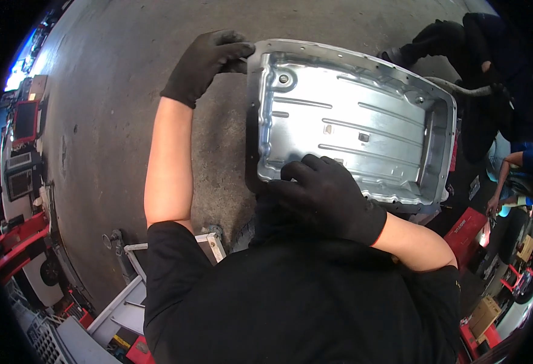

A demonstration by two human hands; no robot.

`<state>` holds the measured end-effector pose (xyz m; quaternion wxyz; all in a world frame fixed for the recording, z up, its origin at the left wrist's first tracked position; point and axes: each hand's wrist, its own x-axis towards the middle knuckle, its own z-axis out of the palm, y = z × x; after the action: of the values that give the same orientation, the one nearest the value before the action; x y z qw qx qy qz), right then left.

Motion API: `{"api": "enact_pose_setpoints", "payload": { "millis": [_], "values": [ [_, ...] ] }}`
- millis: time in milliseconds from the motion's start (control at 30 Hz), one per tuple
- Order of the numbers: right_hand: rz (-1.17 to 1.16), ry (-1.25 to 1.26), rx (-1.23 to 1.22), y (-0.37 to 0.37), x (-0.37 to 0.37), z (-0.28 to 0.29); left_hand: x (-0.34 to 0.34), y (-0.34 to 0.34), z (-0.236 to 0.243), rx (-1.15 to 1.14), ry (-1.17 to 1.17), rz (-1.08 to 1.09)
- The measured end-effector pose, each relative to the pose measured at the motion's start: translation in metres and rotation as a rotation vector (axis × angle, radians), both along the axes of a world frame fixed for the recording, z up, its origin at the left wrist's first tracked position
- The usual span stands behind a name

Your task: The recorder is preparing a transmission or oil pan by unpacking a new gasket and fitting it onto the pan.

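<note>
A shallow silver metal oil pan is held up in front of me, its ribbed inside facing me and bolt holes running round its flange. My left hand, in a black glove, pinches the far left corner of the rim with bent fingers. Near the left end of the closer rim, my right hand, also black-gloved, is closed with its curled fingers over the edge. Its thumb side is partly hidden against my dark shirt. The left flange looks dark; whether a gasket lies on it I cannot tell.
Concrete floor stretches beyond. At the far right a person in dark clothes crouches near the pan, and another person's arm reaches down below. A red box stands to the right; a light metal frame is at lower left.
</note>
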<state>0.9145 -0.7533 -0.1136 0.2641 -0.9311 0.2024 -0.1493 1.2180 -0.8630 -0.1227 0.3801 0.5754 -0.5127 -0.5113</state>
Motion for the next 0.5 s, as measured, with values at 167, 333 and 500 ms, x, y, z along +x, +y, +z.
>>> {"api": "enact_pose_setpoints", "payload": {
  "millis": [167, 333, 500],
  "values": [
    [-0.034, -0.035, 0.016, -0.001, 0.000, -0.002, -0.003, -0.005, -0.005, -0.014, 0.053, 0.071],
    [-0.041, -0.027, 0.030, 0.000, 0.000, -0.002, -0.009, -0.009, -0.011, -0.041, 0.043, 0.036],
    [-0.058, -0.020, 0.045, 0.001, 0.001, -0.001, -0.009, -0.010, -0.012, -0.034, 0.025, 0.022]
  ]
}}
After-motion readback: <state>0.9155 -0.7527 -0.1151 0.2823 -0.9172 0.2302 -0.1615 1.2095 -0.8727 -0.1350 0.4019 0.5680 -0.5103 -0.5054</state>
